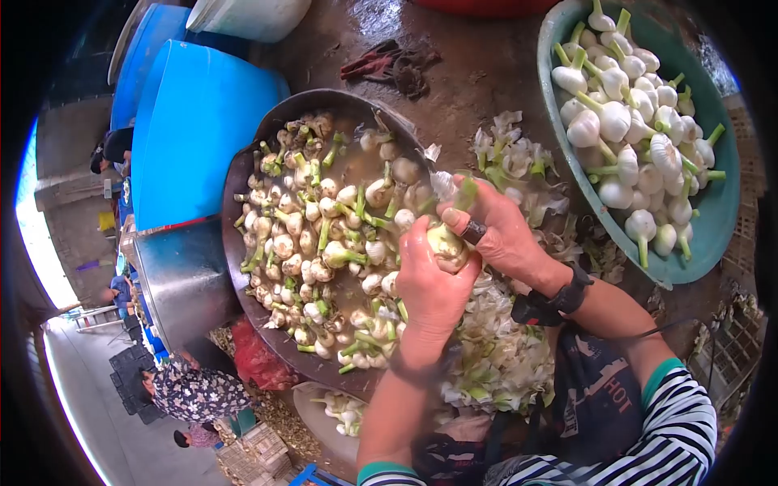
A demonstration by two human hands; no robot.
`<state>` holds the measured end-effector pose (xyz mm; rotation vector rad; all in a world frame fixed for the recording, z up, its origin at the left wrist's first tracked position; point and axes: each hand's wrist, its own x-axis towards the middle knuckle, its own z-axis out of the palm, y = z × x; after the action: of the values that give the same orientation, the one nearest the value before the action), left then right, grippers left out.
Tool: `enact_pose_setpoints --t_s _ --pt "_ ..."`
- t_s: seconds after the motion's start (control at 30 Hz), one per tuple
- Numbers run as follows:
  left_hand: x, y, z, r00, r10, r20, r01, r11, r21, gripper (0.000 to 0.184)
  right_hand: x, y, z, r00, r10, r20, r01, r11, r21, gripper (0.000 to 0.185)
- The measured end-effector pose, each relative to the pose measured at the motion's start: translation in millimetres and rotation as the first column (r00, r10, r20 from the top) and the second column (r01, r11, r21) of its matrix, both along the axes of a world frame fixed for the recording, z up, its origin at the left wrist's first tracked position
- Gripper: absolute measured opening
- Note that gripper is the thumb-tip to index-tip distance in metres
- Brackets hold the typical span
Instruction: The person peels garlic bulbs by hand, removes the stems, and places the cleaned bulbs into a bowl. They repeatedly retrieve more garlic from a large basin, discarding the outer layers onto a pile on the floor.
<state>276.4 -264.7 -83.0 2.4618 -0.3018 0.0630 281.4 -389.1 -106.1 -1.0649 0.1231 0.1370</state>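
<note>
Clasping left hand (433,279): I am keeping its fingers and thumb closed round the bulb.
Right hand (510,239): I am pinching a green husk (468,194) against the thumb and wearing a black watch (572,292) on this wrist.
Garlic bulb (447,247): it is sitting between my two hands, at the right edge of the brown basin.
Brown basin (316,364): it is standing left of my hands, with many stemmed garlic bulbs (324,211) lying in its murky water (356,170).
Husk heap (494,356): pale peelings are piling up near me, right of the basin.
Green tub (701,255): it is standing at the far right, holding white bulbs (620,121) with trimmed stems.
Blue tub (198,130): it is standing at the far left, beside a metal pot (190,279).
Floral top (194,389): another person is wearing it, well off to the left.
</note>
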Motion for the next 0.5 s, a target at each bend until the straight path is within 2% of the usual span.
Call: enact_pose_setpoints --t_s 0.07,0.1,0.17,0.27,0.33,0.37,0.4,0.47,0.5 --pt "1 -6 0 0.996 -0.017 0.082 0.01 0.997 0.076 0.058 -1 -5 -1 0.999 0.023 0.045 -0.02 0.998 -0.066 0.046" --pt "3 -5 -5 0.99 -0.058 0.128 0.046 0.994 0.101 0.066 -1 -8 -3 0.998 0.055 0.039 -0.052 0.996 -0.073 0.047" --pt "4 -3 -8 0.997 -0.055 0.05 0.052 0.997 0.053 0.064 0 -13 -9 0.992 0.124 0.025 -0.121 0.989 -0.087 0.047" --pt "7 6 -4 0.991 -0.037 -0.125 0.032 0.998 -0.046 0.065 0 -17 -19 0.977 0.168 0.133 -0.13 0.958 -0.256 0.048" --pt "11 14 0 0.967 -0.037 -0.253 0.007 0.993 -0.119 0.067 -1 -17 -19 0.969 0.099 0.227 -0.025 0.951 -0.308 0.037" --pt "12 20 -7 0.977 -0.125 -0.171 0.103 0.986 -0.132 0.068 -2 -17 -19 0.959 0.067 0.276 0.029 0.943 -0.331 0.033" --pt "13 18 1 0.919 -0.105 -0.38 -0.015 0.954 -0.299 0.066 -2 -21 -15 0.958 0.084 0.276 0.016 0.94 -0.341 0.033" --pt "15 11 24 0.669 -0.175 -0.722 -0.334 0.797 -0.503 0.063 -1 -31 -7 0.954 0.119 0.277 -0.011 0.932 -0.362 0.033" --pt "15 16 17 0.571 -0.387 -0.723 -0.416 0.623 -0.662 0.06 -1 -31 -7 0.956 0.099 0.274 0.003 0.937 -0.349 0.032"
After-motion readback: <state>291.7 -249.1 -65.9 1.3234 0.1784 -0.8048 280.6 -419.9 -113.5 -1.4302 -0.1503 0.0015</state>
